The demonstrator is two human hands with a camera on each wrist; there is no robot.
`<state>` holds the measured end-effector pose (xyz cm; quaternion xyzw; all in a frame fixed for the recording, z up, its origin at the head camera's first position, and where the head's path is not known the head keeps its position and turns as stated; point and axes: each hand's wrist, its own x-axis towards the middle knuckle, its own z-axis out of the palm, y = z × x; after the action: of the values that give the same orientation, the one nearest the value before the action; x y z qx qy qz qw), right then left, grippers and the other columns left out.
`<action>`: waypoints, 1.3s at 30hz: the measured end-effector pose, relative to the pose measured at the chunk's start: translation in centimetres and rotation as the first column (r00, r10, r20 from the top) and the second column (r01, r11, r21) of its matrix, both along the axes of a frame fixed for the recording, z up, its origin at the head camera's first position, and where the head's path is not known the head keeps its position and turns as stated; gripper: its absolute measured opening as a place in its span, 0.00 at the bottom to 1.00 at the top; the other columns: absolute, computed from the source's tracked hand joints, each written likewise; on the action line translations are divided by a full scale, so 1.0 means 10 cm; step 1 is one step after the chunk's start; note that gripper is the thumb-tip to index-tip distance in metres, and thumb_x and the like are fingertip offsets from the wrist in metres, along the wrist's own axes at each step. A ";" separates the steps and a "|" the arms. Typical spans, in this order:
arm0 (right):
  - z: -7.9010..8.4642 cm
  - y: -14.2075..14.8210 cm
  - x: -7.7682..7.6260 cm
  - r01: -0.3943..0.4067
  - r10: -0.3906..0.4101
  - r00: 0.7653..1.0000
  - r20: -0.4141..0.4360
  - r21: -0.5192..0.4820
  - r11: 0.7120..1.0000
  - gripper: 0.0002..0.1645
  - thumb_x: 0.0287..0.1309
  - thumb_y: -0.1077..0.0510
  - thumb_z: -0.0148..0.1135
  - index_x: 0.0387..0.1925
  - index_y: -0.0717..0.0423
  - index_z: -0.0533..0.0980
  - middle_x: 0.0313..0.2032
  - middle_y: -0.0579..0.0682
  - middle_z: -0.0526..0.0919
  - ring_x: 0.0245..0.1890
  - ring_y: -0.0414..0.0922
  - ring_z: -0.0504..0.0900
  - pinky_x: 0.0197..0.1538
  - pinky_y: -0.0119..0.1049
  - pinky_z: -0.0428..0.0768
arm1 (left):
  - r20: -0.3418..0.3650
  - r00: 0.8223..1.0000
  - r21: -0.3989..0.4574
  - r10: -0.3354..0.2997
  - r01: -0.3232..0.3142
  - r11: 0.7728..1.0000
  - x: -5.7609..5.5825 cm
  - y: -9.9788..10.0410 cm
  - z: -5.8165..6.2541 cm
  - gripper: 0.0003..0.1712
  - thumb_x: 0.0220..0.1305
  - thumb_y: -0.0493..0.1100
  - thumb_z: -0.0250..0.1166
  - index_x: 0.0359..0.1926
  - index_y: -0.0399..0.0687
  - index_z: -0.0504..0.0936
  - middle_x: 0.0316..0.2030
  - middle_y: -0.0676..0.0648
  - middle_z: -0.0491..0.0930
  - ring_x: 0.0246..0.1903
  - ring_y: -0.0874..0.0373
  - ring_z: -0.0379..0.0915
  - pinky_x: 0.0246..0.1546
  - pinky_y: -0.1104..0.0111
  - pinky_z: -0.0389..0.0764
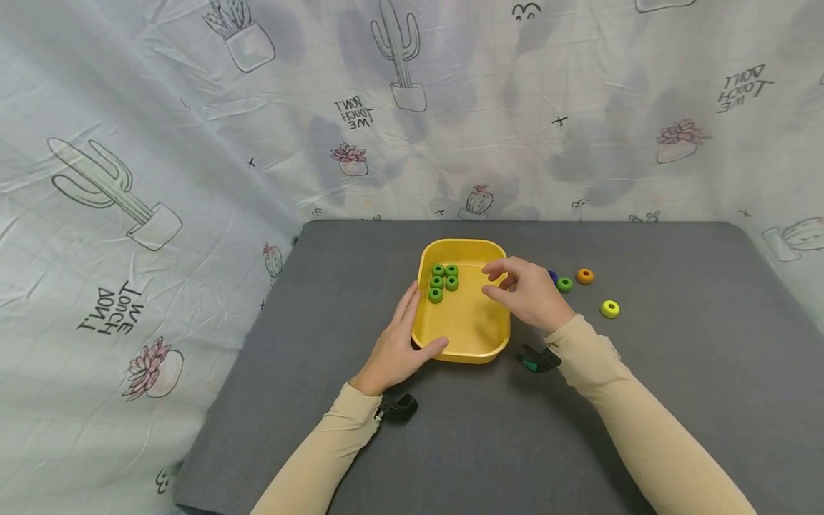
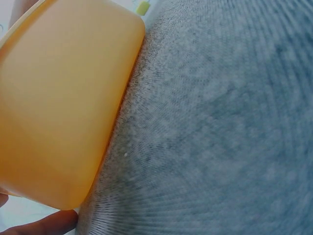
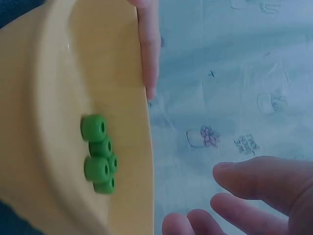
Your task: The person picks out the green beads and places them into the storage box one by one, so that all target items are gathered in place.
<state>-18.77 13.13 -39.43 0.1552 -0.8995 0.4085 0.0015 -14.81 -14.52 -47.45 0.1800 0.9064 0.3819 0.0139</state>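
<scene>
Step in hand, judging: the left hand (image 1: 398,352) is bracing the yellow tray (image 1: 473,342) while the right hand (image 1: 529,292) is working over it. Doing it well is probably calling for light, even pressure on the left edge; pushing hard would likely be sliding the tray or jostling what's inside. The right fingertips should be clearing the right edge and avoiding the lined-up green beads (image 1: 437,282). Pinching one bead by its sides seems best, as a tipped one would probably be rolling.

Positions: five green beads are sitting in the tray toward its far-left corner, three in a row along the left edge, two beside them. Left fingers are lying straight along the outside of that edge, thumb reaching over near the near-left corner; not gripping. Right thumb and fingers are bending loosely with a gap between, nothing visible in them; they're hovering just inside the right edge, bare tray floor separating them from the beads.

Outside the right edge, a blue bead (image 1: 553,276) is partly hiding behind the right hand; another green bead (image 1: 564,285), an orange bead (image 1: 585,276) and a yellow bead (image 1: 609,309) are lying on the table (image 1: 682,343), nearer the tray than the table's right edge.
</scene>
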 end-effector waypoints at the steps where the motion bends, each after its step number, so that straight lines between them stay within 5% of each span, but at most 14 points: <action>1: 0.00 0.04 0.01 0.004 -0.004 1.000 -0.002 -0.002 1.000 0.20 0.66 0.57 0.71 0.57 0.57 0.82 0.54 0.57 0.85 0.42 0.52 0.83 0.42 0.42 0.83 | -0.001 1.000 -0.002 0.001 -0.001 1.000 0.00 0.00 0.00 0.62 0.66 0.72 0.63 0.85 0.55 0.40 0.85 0.57 0.36 0.81 0.53 0.50 0.74 0.44 0.65; 24: -0.06 0.85 0.03 0.167 -0.167 0.986 -0.026 0.011 0.986 0.25 0.72 0.48 0.65 0.63 0.55 0.78 0.58 0.60 0.84 0.45 0.56 0.85 0.40 0.43 0.80 | 0.011 1.000 0.026 -0.011 0.011 1.000 -0.01 0.00 0.00 0.62 0.66 0.71 0.65 0.85 0.55 0.39 0.84 0.61 0.34 0.82 0.56 0.46 0.75 0.45 0.63; 32: -0.16 1.00 -0.05 0.195 -0.197 0.980 0.044 0.034 0.980 0.30 0.74 0.47 0.62 0.68 0.57 0.74 0.64 0.64 0.79 0.54 0.63 0.81 0.49 0.61 0.80 | -0.003 1.000 0.022 -0.012 0.013 1.000 -0.02 -0.01 -0.01 0.62 0.67 0.71 0.64 0.85 0.54 0.39 0.85 0.56 0.36 0.82 0.56 0.45 0.74 0.44 0.64; 39: -0.25 1.09 -0.07 0.185 -0.187 0.979 0.077 0.036 0.982 0.32 0.74 0.47 0.61 0.71 0.61 0.71 0.66 0.66 0.76 0.60 0.67 0.78 0.55 0.65 0.78 | 0.011 1.000 0.016 -0.012 0.012 1.000 -0.02 -0.01 -0.01 0.62 0.67 0.72 0.64 0.85 0.56 0.39 0.84 0.60 0.34 0.82 0.58 0.45 0.75 0.46 0.63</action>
<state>-19.47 24.00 -41.97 0.0539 -0.9151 0.3995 0.0014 -15.04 -14.61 -47.53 0.1835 0.9021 0.3901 0.0199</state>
